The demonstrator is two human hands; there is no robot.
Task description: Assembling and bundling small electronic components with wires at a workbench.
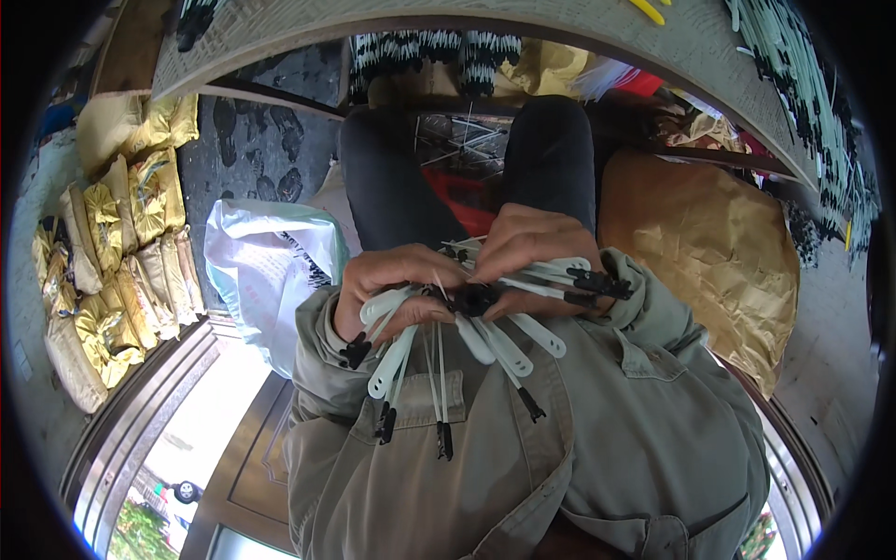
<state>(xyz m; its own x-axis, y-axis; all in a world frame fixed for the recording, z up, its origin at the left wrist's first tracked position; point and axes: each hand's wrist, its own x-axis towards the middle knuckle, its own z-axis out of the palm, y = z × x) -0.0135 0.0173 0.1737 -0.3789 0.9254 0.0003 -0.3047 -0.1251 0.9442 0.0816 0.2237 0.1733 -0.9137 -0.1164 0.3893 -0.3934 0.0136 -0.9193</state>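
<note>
Between my two hands, close in front of my jacket, is a round black hub (475, 299) with white ribs (396, 361) fanning out around it. Some ribs are flat and rounded with small holes at the end; others are thin rods with black tips (444, 441). My left hand (385, 280) grips the hub's left side, thumb and fingers pinched near a thin rod. On the other side my right hand (534, 250) has its fingers closed at the hub's upper right edge, with several ribs passing beneath it. The fingertips partly hide where the ribs join the hub.
A worktable (560, 26) curves across the far side, with bundles of white rods with black tips (793, 84) at its right. A white plastic bag (271, 271) stands left of my knees, and a large brown paper sack (700, 252) on the right. Yellow-brown packages (131, 243) are stacked far left.
</note>
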